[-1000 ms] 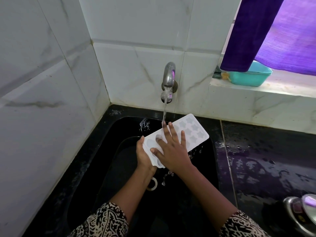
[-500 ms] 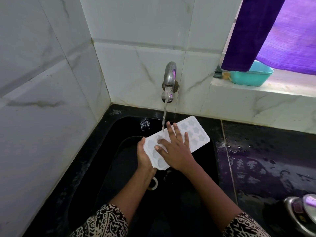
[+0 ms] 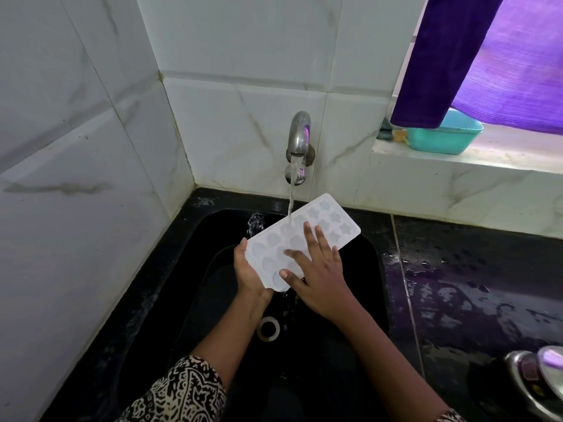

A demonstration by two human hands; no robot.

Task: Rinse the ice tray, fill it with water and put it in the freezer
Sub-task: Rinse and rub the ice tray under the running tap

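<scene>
Left grip (image 3: 248, 277) clasps ice tray (image 3: 274, 251) over sink (image 3: 210, 269), under tap (image 3: 300, 138); right grip (image 3: 320, 278) flat atop it.

tap (image 3: 300, 138) overhanging the sink (image 3: 189, 287) rear, tiled wall (image 3: 76, 178) hemming left, wet counter (image 3: 487, 284) open right

Sleeves: black with cream scroll-and-dot print. The left sleeve (image 3: 179, 391) ends about the elbow; the right sleeve (image 3: 453, 418) barely in frame. Uncovered below: left forearm (image 3: 231, 336), right forearm (image 3: 390, 345)

White marble-tiled walls (image 3: 91, 153), purple curtain (image 3: 451, 56)
</scene>
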